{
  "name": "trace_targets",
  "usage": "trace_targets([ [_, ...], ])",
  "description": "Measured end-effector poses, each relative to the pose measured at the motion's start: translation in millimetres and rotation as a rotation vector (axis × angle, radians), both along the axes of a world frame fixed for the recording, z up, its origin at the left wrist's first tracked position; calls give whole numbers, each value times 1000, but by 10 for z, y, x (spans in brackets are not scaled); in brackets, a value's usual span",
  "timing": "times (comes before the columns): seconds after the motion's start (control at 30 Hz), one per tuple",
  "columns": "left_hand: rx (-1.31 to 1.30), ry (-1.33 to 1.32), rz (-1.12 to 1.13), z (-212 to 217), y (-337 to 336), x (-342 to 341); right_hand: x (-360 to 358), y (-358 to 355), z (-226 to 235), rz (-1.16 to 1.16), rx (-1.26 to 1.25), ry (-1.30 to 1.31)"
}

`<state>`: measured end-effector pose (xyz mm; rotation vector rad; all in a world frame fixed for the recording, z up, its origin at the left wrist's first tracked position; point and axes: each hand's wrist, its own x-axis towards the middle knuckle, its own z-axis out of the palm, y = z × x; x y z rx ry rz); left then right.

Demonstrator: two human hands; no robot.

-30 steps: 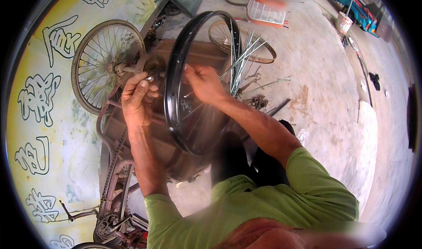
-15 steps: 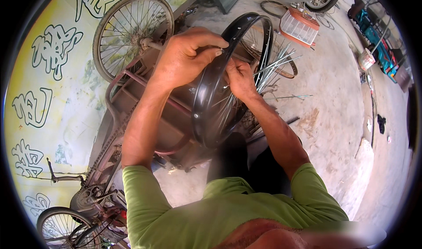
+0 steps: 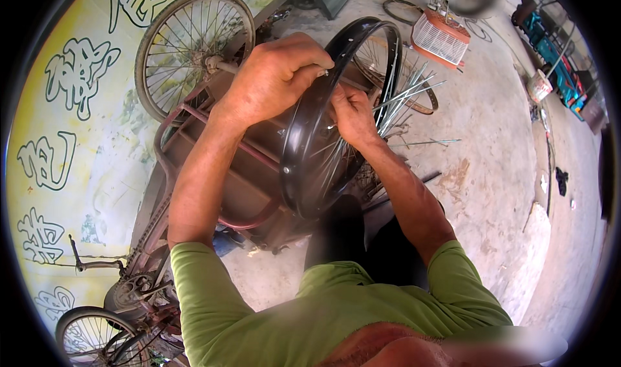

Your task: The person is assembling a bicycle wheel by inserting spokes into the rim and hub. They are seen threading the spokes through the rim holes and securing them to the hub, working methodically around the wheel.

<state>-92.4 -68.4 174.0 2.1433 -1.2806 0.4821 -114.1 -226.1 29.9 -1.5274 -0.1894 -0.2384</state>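
Note:
A black wheel rim (image 3: 299, 150) stands upright and tilted in front of me, above my dark-trousered legs. Against the rim's outer face, my left hand (image 3: 275, 79) pinches with thumb and forefinger; whatever sits between the tips is too small to name. My right hand (image 3: 354, 116) is closed on the inner side of the rim, its fingertips partly hidden behind it, so I cannot make out what they grip. Thin silver spokes (image 3: 406, 94) fan out just right of that hand, and more run down inside the rim.
A rusty tricycle frame (image 3: 249, 147) lies behind the rim, with a spoked wheel (image 3: 194, 55) against the painted wall (image 3: 97, 101). At the far right are a red and white basket (image 3: 440, 40) and a bucket (image 3: 538, 87). A bicycle wheel (image 3: 97, 334) shows at lower left.
My left forearm and elbow have swung slightly left, and the left hand has turned a little at the rim. The right hand and rim stay almost in place.

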Motion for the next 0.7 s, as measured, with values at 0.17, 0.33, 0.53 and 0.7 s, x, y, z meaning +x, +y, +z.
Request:
trace_targets([
  [0.17,18,2,-14,8,8,-8,-2,-24,-5,2,-32,19],
  [0.33,87,-28,-13,34,4,11,20,-29,-28,7,-48,31],
  [0.53,-41,71,-113,-79,48,135,7,-30,-10,15,-43,41],
  [0.7,-171,446,-162,-143,95,183,0,-7,21,16,-37,18],
])
